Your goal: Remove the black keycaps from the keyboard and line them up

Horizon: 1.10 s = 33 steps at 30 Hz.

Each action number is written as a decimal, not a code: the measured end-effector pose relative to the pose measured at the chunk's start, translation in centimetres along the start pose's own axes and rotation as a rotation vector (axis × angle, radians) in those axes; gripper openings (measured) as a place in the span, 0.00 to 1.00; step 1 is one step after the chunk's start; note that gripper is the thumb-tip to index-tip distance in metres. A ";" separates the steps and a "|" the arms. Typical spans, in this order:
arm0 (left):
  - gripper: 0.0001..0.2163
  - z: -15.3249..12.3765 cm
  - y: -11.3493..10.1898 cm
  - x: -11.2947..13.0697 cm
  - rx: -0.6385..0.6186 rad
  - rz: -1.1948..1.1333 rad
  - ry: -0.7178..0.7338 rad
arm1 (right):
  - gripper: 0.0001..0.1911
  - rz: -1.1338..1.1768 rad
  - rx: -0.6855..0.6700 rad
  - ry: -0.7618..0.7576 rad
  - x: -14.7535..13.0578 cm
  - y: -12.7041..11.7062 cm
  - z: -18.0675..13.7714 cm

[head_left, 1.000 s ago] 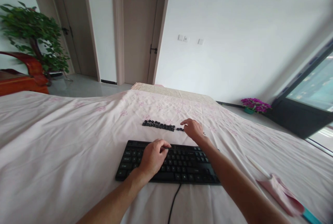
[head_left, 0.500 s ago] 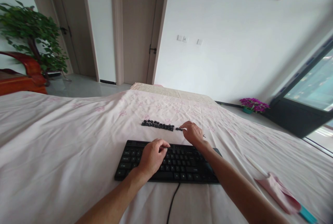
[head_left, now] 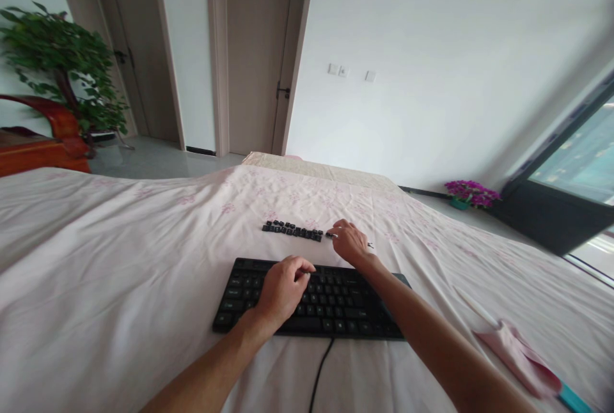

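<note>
A black keyboard point(head_left: 336, 307) lies on the bed in front of me, several of its keys off the upper part. My left hand point(head_left: 286, 285) rests over its left half, thumb and fingers pressed together above the top rows; whatever they hold, if anything, is hidden. Beyond the keyboard, loose black keycaps point(head_left: 292, 230) lie in two uneven rows. At the right end of those rows my right hand point(head_left: 350, 240) has its fingers closed down on a keycap point(head_left: 330, 234). Part of the keycaps there is covered by that hand.
A pale flowered sheet point(head_left: 144, 259) with folds covers the bed. The keyboard's cable point(head_left: 320, 374) runs toward me. On the right lies a pink cloth point(head_left: 520, 355) with a turquoise piece point(head_left: 573, 397). A small dark tool point(head_left: 370, 245) shows just right of my right hand.
My right hand has shifted slightly left and up, covering more of the keycaps at the right end of the rows. My left hand and the keyboard stay put.
</note>
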<state>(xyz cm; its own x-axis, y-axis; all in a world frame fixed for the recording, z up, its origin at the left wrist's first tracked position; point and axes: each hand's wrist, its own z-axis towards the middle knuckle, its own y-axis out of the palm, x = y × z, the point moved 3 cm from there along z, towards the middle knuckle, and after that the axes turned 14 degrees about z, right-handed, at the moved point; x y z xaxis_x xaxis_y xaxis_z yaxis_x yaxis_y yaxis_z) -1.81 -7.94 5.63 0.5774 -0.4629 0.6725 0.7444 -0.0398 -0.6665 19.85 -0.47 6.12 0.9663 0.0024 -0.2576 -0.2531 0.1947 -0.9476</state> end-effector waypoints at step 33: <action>0.10 0.0 0.1 -0.2 0.013 0.001 0.014 | 0.21 0.041 0.077 0.097 2.4 0.1 0.6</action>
<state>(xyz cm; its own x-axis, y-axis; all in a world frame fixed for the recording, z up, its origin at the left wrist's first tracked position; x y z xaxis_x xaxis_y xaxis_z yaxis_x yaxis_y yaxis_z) -1.81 -7.82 5.43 0.5732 -0.4753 0.6675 0.7484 -0.0280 -0.6626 22.21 0.10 5.50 0.9450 -0.0821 -0.3166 -0.2845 0.2708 -0.9196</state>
